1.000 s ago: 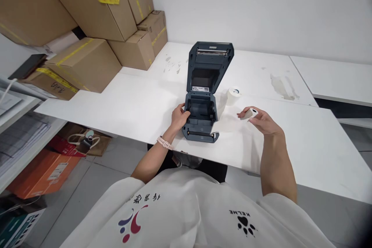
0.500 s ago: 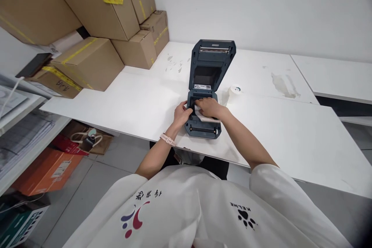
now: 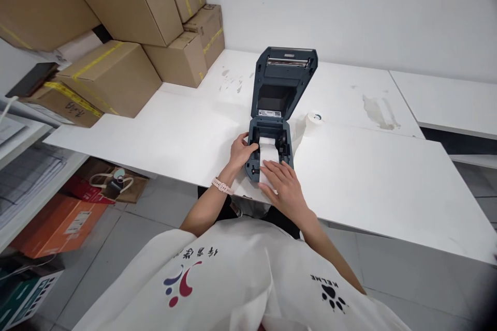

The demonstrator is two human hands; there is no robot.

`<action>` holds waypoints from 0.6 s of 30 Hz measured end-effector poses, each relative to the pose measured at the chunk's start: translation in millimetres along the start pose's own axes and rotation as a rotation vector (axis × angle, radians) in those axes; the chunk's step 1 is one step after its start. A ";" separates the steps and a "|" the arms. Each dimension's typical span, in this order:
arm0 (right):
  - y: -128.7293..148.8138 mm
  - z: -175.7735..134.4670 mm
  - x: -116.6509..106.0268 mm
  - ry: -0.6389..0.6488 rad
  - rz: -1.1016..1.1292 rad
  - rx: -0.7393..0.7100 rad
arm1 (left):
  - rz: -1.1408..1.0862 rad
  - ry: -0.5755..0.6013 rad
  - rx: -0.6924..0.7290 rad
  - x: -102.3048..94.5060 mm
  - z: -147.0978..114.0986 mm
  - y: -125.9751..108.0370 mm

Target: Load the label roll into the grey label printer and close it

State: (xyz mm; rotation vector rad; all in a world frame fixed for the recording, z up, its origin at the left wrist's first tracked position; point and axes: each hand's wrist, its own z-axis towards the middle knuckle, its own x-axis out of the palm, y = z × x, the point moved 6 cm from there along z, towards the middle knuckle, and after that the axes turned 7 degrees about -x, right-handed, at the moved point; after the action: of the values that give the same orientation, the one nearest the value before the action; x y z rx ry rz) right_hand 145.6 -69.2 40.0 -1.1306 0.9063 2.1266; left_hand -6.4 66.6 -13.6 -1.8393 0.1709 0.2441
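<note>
A dark grey label printer [image 3: 255, 126] stands on the white table with its lid [image 3: 285, 75] tipped up and back. My left hand [image 3: 241, 151] grips the left edge of the printer's base, thumb over the inner side and fingers outside. A strip of white label paper [image 3: 268, 151] runs from the bay toward the printer's front. My right hand [image 3: 285, 186] lies over the front end of that strip, fingers stretched out and resting on the paper. Most of the printer's front edge is hidden under this hand.
A white paper roll [image 3: 312, 123] with a loose tail stands right of the printer. Taped cardboard boxes [image 3: 111, 77] are stacked at the table's left end. A shelf [image 3: 27, 176] holding papers and an orange box [image 3: 58, 225] are at far left.
My right hand has drawn back from inside the printer toward its front, and the paper strip now lies flat along the bay. My left hand keeps its grip on the edge.
</note>
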 end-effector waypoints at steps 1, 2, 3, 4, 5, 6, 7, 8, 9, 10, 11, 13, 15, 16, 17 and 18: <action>2.7 -2.8 3.5 -0.003 0.003 -0.003 | -0.004 0.001 -0.005 0.3 0.7 0.4; 4.2 -4.8 6.5 -0.001 0.007 -0.006 | -0.010 0.001 -0.010 0.6 1.2 0.9; 4.5 -6.3 8.8 0.004 0.010 -0.007 | -0.016 0.003 -0.016 1.0 1.5 1.4; 4.0 -7.5 10.4 0.011 0.012 -0.007 | -0.022 0.005 -0.022 1.4 1.5 1.9; 3.0 -8.4 11.5 0.017 0.015 -0.007 | -0.026 0.007 -0.027 1.7 1.2 2.2; 1.9 -9.0 12.2 0.021 0.017 -0.007 | -0.029 0.010 -0.031 1.9 0.7 2.4; 0.8 -9.4 12.4 0.023 0.018 -0.006 | -0.033 0.012 -0.032 1.9 0.1 2.4; 0.0 -9.6 12.2 0.020 0.019 -0.003 | -0.036 0.014 -0.031 1.9 -0.6 2.2; -0.5 -9.7 12.0 0.017 0.021 -0.001 | -0.040 0.016 -0.030 1.8 -1.3 2.2; -0.8 -9.6 11.6 0.013 0.023 0.003 | -0.044 0.017 -0.028 1.7 -1.9 2.2; -0.8 -9.4 11.0 0.007 0.024 0.006 | -0.047 0.017 -0.026 1.5 -2.2 2.5; -0.3 -8.9 9.8 0.001 0.024 0.009 | -0.053 0.014 -0.029 1.2 -1.9 3.8; 0.6 -8.3 8.6 -0.001 0.017 0.004 | -0.065 0.018 -0.033 1.5 -0.5 4.9; 0.9 -7.9 8.2 -0.002 0.012 0.000 | -0.073 0.021 -0.035 1.7 0.3 5.0; 1.2 -7.6 8.0 -0.002 0.007 -0.003 | -0.080 0.022 -0.036 1.7 0.7 4.5; 1.2 -7.2 8.2 -0.002 0.003 -0.005 | -0.085 0.025 -0.039 1.7 0.4 3.5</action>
State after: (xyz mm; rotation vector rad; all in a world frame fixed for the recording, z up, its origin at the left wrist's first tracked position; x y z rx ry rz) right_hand 144.1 -74.3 30.3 -1.1295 0.9034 2.1333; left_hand -5.6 66.0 -17.3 -1.8838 0.1059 0.1665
